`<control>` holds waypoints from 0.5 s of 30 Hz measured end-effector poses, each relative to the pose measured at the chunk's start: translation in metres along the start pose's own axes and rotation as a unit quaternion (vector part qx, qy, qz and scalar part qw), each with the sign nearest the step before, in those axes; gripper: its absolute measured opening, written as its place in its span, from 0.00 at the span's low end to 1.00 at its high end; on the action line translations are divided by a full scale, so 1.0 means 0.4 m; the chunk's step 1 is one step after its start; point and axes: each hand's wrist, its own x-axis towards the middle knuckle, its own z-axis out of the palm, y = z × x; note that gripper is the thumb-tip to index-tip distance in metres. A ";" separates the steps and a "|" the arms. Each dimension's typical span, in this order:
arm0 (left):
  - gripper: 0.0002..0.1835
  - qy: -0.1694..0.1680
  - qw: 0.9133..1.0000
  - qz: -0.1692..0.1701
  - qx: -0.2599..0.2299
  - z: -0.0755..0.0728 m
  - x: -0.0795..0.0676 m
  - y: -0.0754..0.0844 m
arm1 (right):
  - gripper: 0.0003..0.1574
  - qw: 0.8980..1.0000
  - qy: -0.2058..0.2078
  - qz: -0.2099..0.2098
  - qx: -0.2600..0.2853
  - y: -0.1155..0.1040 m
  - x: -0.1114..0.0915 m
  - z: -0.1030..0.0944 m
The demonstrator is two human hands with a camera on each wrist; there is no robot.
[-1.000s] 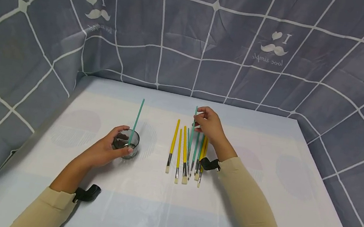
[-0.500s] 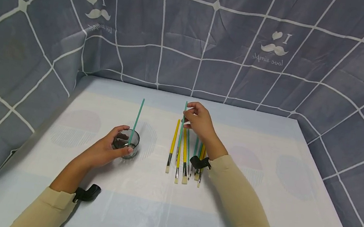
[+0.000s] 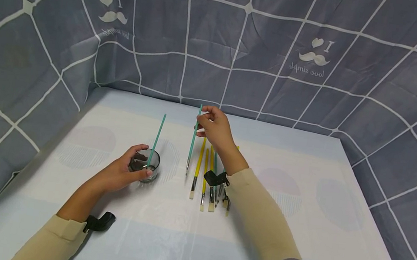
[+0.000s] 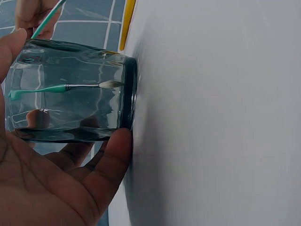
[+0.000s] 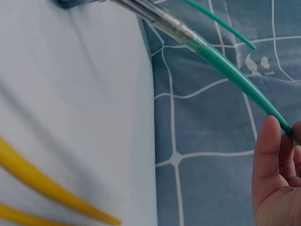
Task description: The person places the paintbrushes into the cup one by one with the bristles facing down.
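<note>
My left hand (image 3: 125, 174) is wrapped around a clear glass tumbler (image 3: 155, 161) standing on the table. Inside the glass leans a paintbrush (image 4: 56, 88) with a green handle, its pale bristles near the bottom. Up and to the right, my right hand (image 3: 216, 127) pinches another green-handled paintbrush (image 3: 192, 145) near the top of its handle. This brush hangs bristles down, between the glass and the loose brushes. In the right wrist view, thumb and fingers (image 5: 268, 155) grip the handle's thin end.
Several yellow-handled paintbrushes (image 3: 198, 166) and green-handled ones lie side by side mid-table, bristles toward me, partly under my right forearm. A grey curtain (image 3: 213, 34) with white lines stands behind the white-covered table (image 3: 162, 238).
My right hand has lifted the green paintbrush from over the pile and carried it left and slightly away, toward the glass. The left hand and glass have stayed put.
</note>
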 end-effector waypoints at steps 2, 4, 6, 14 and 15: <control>0.42 0.000 1.000 -0.002 0.003 0.000 0.000 0.000 | 0.18 1.000 -0.001 -0.002 0.008 -0.009 0.005 0.014; 0.43 0.000 1.000 -0.004 0.004 0.001 0.000 0.000 | 0.18 1.000 -0.003 -0.006 0.018 -0.017 0.010 0.029; 0.43 0.000 1.000 -0.005 0.005 0.001 0.001 0.000 | 0.17 1.000 -0.004 -0.012 0.026 -0.023 0.014 0.044; 0.43 0.002 1.000 -0.011 0.000 0.000 0.001 0.002 | 0.19 0.997 0.007 -0.020 0.068 -0.040 0.023 0.103; 0.43 0.002 1.000 -0.012 0.000 0.000 0.001 0.003 | 0.19 0.997 0.008 -0.020 0.075 -0.040 0.024 0.109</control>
